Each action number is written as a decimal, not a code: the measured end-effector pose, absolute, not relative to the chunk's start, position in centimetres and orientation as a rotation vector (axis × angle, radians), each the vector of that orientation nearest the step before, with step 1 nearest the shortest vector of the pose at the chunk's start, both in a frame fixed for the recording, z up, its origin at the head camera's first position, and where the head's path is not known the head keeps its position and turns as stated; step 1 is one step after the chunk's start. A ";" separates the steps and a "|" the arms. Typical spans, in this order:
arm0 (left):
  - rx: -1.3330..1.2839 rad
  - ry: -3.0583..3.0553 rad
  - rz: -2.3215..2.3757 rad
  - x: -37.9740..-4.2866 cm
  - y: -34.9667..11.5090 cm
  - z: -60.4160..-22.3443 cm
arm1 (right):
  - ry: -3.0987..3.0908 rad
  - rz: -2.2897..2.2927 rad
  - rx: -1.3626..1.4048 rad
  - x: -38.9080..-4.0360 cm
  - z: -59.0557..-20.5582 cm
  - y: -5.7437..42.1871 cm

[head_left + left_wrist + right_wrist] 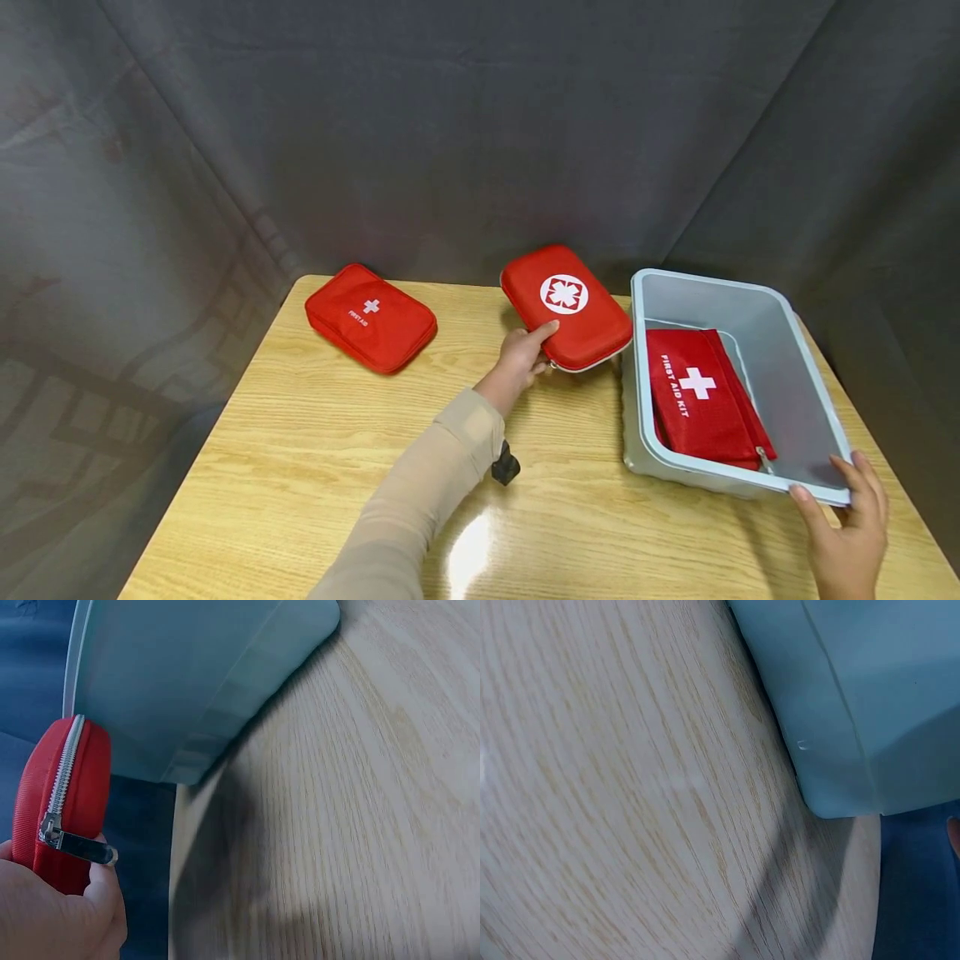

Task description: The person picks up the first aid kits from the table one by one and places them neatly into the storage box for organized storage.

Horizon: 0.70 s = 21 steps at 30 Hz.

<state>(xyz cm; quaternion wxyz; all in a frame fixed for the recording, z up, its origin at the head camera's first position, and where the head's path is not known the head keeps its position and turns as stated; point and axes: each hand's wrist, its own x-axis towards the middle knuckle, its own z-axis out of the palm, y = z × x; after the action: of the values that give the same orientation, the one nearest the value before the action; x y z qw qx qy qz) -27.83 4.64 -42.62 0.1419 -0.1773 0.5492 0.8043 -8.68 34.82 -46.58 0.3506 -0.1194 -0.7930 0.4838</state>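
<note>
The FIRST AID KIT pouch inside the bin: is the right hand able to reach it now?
Probably yes, after the right hand releases the bin, whose rim it grips; nothing covers the pouch.

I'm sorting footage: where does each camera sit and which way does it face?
Head: worn on the head, facing forward and down at table, bin and red case; left hand, right hand and left sleeve show.
Left wrist: on that wrist, facing the red case's zipper and bin's outside; left hand partly shows.
Right wrist: on that wrist, facing the table and bin's outside; only a fingertip shows.
Head and left wrist share the red case, bin, table and left hand.
</note>
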 end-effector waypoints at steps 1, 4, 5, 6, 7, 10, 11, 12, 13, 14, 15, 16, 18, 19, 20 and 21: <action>-0.515 1.580 2.334 -27.8 4.6 -42.6 | -2.055 1.249 -0.306 -8.7 -46.6 34.8; -0.517 1.574 2.357 -27.9 4.3 -42.4 | -2.055 1.251 -0.308 -8.6 -46.6 34.8; -0.510 1.577 2.361 -27.9 4.2 -42.4 | -2.056 1.251 -0.309 -8.6 -46.6 34.8; -0.504 1.580 2.364 -27.9 4.2 -42.2 | -2.055 1.254 -0.311 -8.6 -46.5 34.7; -0.499 1.585 2.369 -27.9 4.1 -42.1 | -2.057 1.251 -0.314 -8.6 -46.5 34.7; -0.473 1.600 2.374 -27.9 4.1 -41.7 | -2.061 1.250 -0.324 -8.6 -46.3 34.7; -0.467 1.603 2.376 -27.9 4.2 -41.5 | -2.062 1.248 -0.325 -8.6 -46.3 34.7; -0.460 1.603 2.379 -27.8 4.2 -41.3 | -2.062 1.249 -0.327 -8.6 -46.3 34.7; -0.450 1.605 2.380 -27.8 4.3 -41.2 | -2.062 1.247 -0.326 -8.7 -46.3 34.7; -0.440 1.607 2.377 -27.7 4.3 -41.0 | -2.060 1.251 -0.329 -8.7 -46.3 34.7; -0.436 1.607 2.375 -27.6 4.4 -40.8 | -2.059 1.252 -0.330 -8.7 -46.3 34.7; -0.429 1.605 2.368 -27.6 4.5 -40.7 | -2.057 1.253 -0.332 -8.7 -46.3 34.7; -0.421 1.593 2.364 -27.4 4.6 -40.4 | -2.054 1.254 -0.336 -8.6 -46.4 34.7; -0.416 1.585 2.362 -27.3 4.7 -40.2 | -2.052 1.256 -0.338 -8.6 -46.4 34.7; -0.411 1.576 2.362 -27.3 4.7 -40.1 | -2.052 1.256 -0.341 -8.6 -46.4 34.7; -0.409 1.564 2.364 -27.2 4.8 -40.0 | -2.053 1.255 -0.342 -8.6 -46.4 34.7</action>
<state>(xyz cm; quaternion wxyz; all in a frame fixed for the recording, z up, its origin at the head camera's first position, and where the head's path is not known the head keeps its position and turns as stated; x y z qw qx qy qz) -27.23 4.80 -39.96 0.1382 -0.1414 0.5409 0.8175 -8.61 34.73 -46.42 0.3480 -0.1320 -0.7919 0.4841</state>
